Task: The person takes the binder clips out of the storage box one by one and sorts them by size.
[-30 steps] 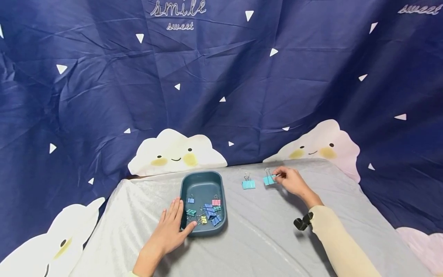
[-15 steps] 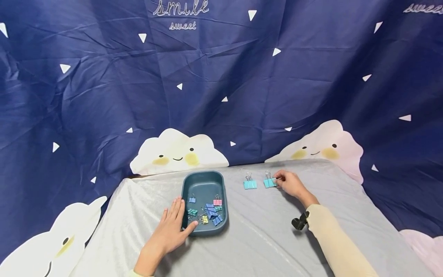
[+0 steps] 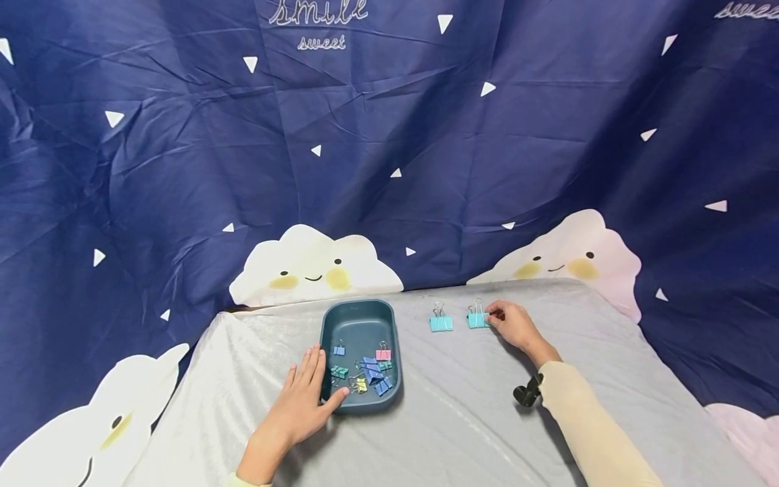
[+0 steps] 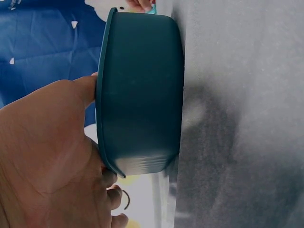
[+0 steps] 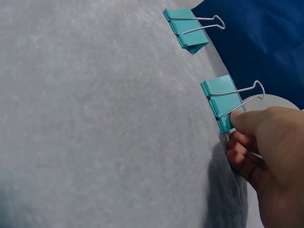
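In the head view my right hand pinches one end of a turquoise binder clip at the back right of the cloth-covered table. The right wrist view shows my thumb on that clip's face, its wire handles pointing away from the hand. A second turquoise binder clip lies to its left. My left hand rests on the left rim of a dark teal tray, fingers straight along the edge and thumb over the near corner. In the left wrist view the tray's outer wall fills the middle.
Inside the tray lie several smaller binder clips, among them a pink clip, a yellow clip and a larger blue clip. Grey cloth covers the table. A dark blue printed curtain hangs behind its back edge.
The turquoise clip in my right hand has turned a little and now sits straighter, level with the other one. My left hand stays on the tray. The head view has shifted slightly.
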### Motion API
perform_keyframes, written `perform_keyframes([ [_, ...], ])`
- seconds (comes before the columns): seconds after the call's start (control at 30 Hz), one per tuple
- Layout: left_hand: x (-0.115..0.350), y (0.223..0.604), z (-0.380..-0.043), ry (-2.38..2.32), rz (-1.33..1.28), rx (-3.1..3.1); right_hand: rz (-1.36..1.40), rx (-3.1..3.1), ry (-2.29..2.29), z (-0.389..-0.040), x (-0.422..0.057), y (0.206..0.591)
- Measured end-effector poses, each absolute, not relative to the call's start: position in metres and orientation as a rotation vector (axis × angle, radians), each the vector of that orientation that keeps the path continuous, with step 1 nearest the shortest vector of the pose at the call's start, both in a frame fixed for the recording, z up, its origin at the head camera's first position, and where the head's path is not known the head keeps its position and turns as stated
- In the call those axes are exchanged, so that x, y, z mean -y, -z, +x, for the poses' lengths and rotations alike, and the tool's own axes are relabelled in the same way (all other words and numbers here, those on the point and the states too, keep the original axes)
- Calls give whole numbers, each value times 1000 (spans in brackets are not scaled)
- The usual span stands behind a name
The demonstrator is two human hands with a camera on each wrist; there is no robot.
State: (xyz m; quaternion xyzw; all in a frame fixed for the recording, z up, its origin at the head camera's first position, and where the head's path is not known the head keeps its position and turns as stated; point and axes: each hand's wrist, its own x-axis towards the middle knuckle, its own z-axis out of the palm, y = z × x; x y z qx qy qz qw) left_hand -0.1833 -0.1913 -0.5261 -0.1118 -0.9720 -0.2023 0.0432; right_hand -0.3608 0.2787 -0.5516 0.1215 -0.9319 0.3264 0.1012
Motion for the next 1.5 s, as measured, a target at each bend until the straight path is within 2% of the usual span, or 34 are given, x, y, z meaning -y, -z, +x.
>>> perform_keyframes([
  [0.33,190,523,-183,599,-335,2992,309,2716,-1006,-358,-279,550],
  [0.6,190,522,-183,572,-314,3035,312,2653,-1022,-352,-277,534],
  [0.87,190,518,-180,576,-312,3037,449,2618,-964,-347,-258,509],
  [1.5,190,519,-181,556,-319,3029,876,2594,-863,-325,-175,448],
])
